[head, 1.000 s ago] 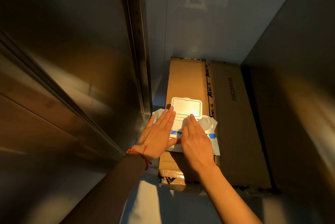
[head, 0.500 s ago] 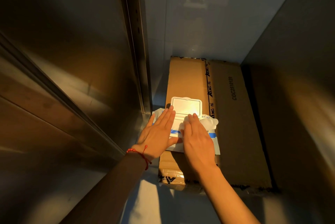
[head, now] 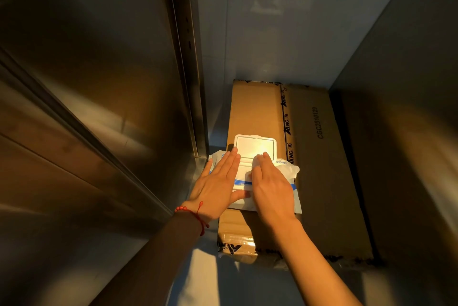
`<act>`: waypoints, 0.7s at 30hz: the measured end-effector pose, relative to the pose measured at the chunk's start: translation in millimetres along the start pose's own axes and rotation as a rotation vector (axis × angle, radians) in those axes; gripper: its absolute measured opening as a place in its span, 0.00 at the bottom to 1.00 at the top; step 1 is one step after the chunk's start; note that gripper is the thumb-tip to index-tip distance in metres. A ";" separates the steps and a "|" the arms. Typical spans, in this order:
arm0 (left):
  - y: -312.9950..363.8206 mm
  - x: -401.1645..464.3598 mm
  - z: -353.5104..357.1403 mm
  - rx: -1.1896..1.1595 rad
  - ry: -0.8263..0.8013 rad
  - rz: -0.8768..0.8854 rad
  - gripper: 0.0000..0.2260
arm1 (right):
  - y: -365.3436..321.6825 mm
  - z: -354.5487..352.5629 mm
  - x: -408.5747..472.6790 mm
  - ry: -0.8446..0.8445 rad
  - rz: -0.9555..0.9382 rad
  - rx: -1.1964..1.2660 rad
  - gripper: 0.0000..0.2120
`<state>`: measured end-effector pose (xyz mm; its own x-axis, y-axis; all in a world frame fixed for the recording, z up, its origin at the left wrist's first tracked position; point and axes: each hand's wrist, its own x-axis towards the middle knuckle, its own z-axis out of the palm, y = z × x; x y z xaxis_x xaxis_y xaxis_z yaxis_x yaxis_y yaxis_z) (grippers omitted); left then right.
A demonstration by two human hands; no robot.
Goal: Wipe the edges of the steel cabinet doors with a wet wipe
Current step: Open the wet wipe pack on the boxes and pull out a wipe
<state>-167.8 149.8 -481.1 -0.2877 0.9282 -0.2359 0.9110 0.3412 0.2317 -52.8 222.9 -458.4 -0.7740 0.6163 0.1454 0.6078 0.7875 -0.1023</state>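
Note:
A white wet-wipe pack (head: 288, 169) with a blue stripe lies on a cardboard box (head: 317, 176), its hard lid (head: 255, 145) flipped open away from me. My left hand (head: 218, 184) lies flat on the pack's left side, fingers straight. My right hand (head: 272, 186) covers the pack's opening, its fingertips on a white wipe (head: 256, 160) there; whether they pinch the wipe is hidden. The steel cabinet door (head: 86, 77) stands open at the left, its vertical edge (head: 186, 62) just beyond my left hand.
Steel walls close in at the back (head: 272, 20) and the right (head: 409, 107). The box fills most of the cabinet floor; a bare strip of floor (head: 223, 281) lies in front of it. A red bead bracelet (head: 190, 211) circles my left wrist.
My right hand has slid slightly forward over the pack's opening. My left hand and the pack have stayed in place.

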 end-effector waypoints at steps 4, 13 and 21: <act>-0.2 0.0 1.0 -0.015 0.010 0.001 0.37 | -0.9 -0.4 3.5 0.027 0.029 0.016 0.31; 0.8 -0.6 -0.8 -0.034 -0.001 -0.001 0.37 | 4.6 0.8 -2.3 0.016 -0.078 -0.065 0.27; 0.5 0.2 0.4 -0.026 -0.001 -0.002 0.37 | 9.3 3.3 -3.5 0.022 -0.135 -0.059 0.25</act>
<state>-167.3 150.0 -481.5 -0.2890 0.9275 -0.2369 0.9026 0.3465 0.2555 -45.1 228.0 -463.1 -0.8456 0.5041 0.1755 0.5084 0.8608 -0.0225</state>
